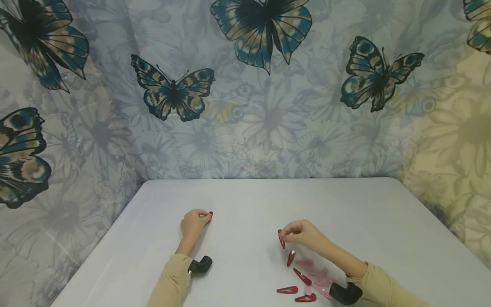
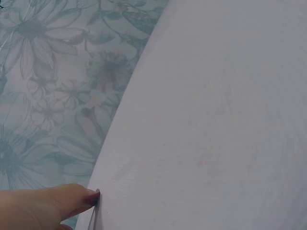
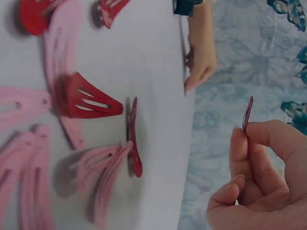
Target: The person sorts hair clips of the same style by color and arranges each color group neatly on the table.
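My left hand (image 1: 193, 225) is over the left half of the white table, thumb and fingertips pinching a small red hair clip (image 1: 210, 216). In the left wrist view only the thumb (image 2: 62, 201) and a thin edge of that clip show; the rest is hidden. On the right, my right hand (image 1: 303, 233) holds a red snap hair clip (image 1: 281, 241) upright between thumb and fingers. The right wrist view shows this clip (image 3: 248, 112) edge-on. Just below that hand lies another red clip (image 1: 291, 258), with a further red clip (image 1: 302, 277) nearer the front.
Two more red clips (image 1: 287, 290) lie near the table's front. Several pink hair clips (image 1: 322, 277) form a loose pile beside them, partly behind the right wrist's black camera (image 1: 346, 293). A butterfly-print cloth (image 1: 268, 140) hangs behind the white table (image 1: 245, 196).
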Action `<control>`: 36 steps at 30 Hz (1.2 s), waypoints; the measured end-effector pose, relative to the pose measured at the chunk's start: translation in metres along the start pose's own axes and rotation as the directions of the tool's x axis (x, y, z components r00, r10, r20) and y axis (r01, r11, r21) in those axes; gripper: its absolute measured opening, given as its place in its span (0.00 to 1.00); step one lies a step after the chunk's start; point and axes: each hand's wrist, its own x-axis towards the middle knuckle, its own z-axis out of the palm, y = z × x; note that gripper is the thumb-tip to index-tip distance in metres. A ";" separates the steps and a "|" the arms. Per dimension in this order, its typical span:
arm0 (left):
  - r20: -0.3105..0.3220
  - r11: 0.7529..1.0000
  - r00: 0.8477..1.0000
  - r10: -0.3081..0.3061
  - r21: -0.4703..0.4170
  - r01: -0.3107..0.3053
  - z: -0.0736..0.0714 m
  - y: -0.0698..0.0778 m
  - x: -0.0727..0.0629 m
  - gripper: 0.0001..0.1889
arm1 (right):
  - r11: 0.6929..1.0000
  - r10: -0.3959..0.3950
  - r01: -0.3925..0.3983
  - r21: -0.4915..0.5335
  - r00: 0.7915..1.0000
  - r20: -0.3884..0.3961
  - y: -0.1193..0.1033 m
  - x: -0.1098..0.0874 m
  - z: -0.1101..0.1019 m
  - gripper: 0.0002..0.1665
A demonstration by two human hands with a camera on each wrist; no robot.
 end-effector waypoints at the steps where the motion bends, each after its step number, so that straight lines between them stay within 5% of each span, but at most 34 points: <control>1: -0.002 1.000 1.000 -0.002 -0.001 0.002 0.000 0.000 0.000 0.06 | 1.000 -0.008 0.008 -0.010 1.000 0.002 -0.001 0.003 0.000 0.07; 14: 0.046 0.999 0.999 -0.026 0.044 0.024 -0.003 0.002 0.001 0.06 | 0.999 0.010 -0.007 -0.048 0.999 0.049 -0.006 0.030 0.004 0.08; 21: 0.053 0.999 0.999 0.004 0.037 -0.006 -0.006 0.001 0.000 0.07 | 0.999 0.021 -0.021 -0.048 1.000 0.012 -0.008 0.045 0.003 0.08; 36: 0.054 0.999 0.998 -0.028 0.024 0.027 -0.005 0.002 0.000 0.07 | 0.997 0.076 -0.076 -0.008 0.996 -0.042 -0.019 0.081 0.030 0.06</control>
